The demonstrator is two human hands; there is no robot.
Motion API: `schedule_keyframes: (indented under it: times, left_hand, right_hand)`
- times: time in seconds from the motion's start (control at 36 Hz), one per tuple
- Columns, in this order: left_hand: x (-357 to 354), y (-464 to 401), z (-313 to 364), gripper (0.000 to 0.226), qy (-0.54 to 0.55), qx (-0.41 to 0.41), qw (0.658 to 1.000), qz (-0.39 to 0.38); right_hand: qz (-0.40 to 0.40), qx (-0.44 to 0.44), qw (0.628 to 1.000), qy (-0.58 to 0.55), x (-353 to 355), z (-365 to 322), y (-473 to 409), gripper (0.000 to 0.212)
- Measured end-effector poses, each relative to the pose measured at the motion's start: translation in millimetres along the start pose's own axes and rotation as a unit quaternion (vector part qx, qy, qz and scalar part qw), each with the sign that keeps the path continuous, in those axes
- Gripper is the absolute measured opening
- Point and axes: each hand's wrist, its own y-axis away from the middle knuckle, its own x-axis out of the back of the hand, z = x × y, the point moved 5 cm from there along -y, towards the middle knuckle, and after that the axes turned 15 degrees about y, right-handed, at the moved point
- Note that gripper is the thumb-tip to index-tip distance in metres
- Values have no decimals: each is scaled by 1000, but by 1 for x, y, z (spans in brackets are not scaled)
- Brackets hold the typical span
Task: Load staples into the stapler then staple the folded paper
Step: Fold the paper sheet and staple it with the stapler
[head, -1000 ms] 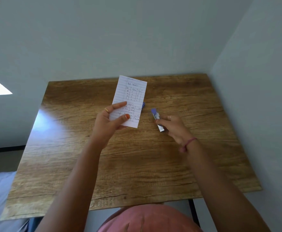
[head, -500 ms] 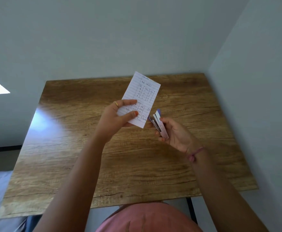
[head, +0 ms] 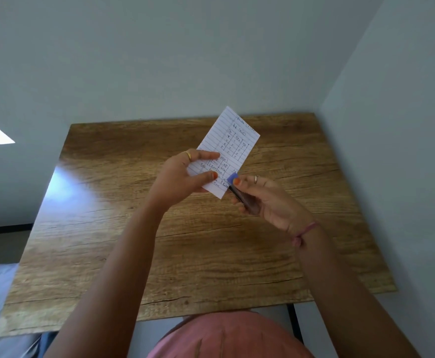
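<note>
From the head camera, both hands are up over the wooden table (head: pixel 139 254), and this looks like the stapling step itself. The left hand (head: pixel 183 177) pinches the folded paper (head: pixel 228 151) near its lower end, thumb on the written face and fingers behind, so the lined sheet stands tilted with its top leaning away to the right. The right hand (head: pixel 270 200) has its fingers curled round the stapler (head: pixel 239 193), thumb pressing on the blue tip, and the stapler's nose meets the paper's lower right corner. Whether the corner sits between the stapler's jaws or just beside them is too small to tell. No loose staples or staple box show anywhere on the table, so loading appears finished, though the magazine itself is hidden in the palm. What seems left is the squeeze, and no staple can be made out in the sheet yet. Below, only a pink garment (head: pixel 232 337) fills the bottom edge.
</note>
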Motion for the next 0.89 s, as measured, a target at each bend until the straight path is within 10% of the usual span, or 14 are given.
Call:
schedule_keyframes:
  times: [0.5,0.67,0.89]
  left_hand:
    - [-1,-8,10,53,-29,-45,998,-24]
    - [2,2,-8,102,296,-62,952,51]
    - [-40,24,-35,53,345,13,938,13]
  right_hand:
    - [-28,-43,998,-39,-8,-3,-8,33]
    - [-21,-34,997,-61,-12,-5,-11,28]
    - [3,-4,1000,-16,-17,-6,-14,41]
